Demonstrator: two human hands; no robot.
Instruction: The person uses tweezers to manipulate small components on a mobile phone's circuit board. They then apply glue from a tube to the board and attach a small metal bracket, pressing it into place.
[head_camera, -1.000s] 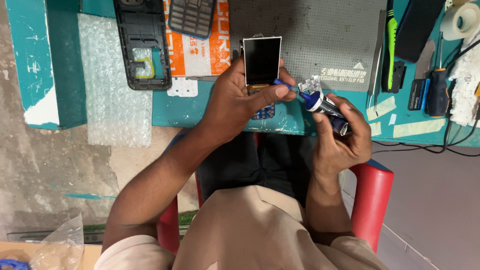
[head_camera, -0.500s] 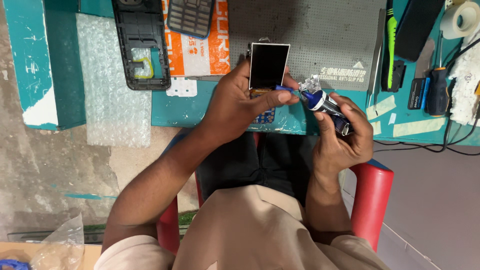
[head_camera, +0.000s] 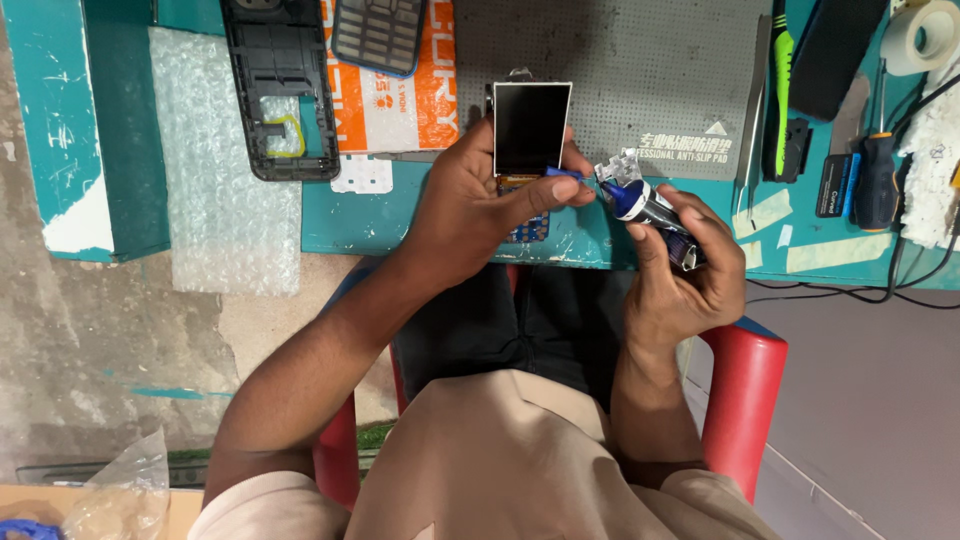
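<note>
- Left grip, the left hand (head_camera: 480, 205), was closed round a small phone board with its dark screen (head_camera: 532, 128), thumb and fingers pinching the lower part so the screen stood free and faced up toward the head camera.
- Right hand (head_camera: 685, 265) was wrapped shut on a crumpled glue tube (head_camera: 645, 205), blue at the neck, with its narrow blue nozzle lying against the board's right edge just below the screen; the tilt seemed meant to bring the tip exactly to that seam.
- Both hands were raised over the near edge of the teal counter (head_camera: 400, 225), above the lap, likely for steadiness and a close look.
- Farther off, a grey perforated mat (head_camera: 650, 70) lay behind the screen, bare where the hands worked in front of it.
- To the far left lay a black phone back shell (head_camera: 280, 90) and a keypad panel (head_camera: 380, 35) on an orange packet (head_camera: 400, 100), set aside, apart from the hands.
- To the right, a green-handled tool (head_camera: 780, 85), a screwdriver (head_camera: 876, 180) and a tape roll (head_camera: 925, 35) lay within reach but untouched.
- A sheet of bubble wrap (head_camera: 215, 180) hung over the counter's left edge.
</note>
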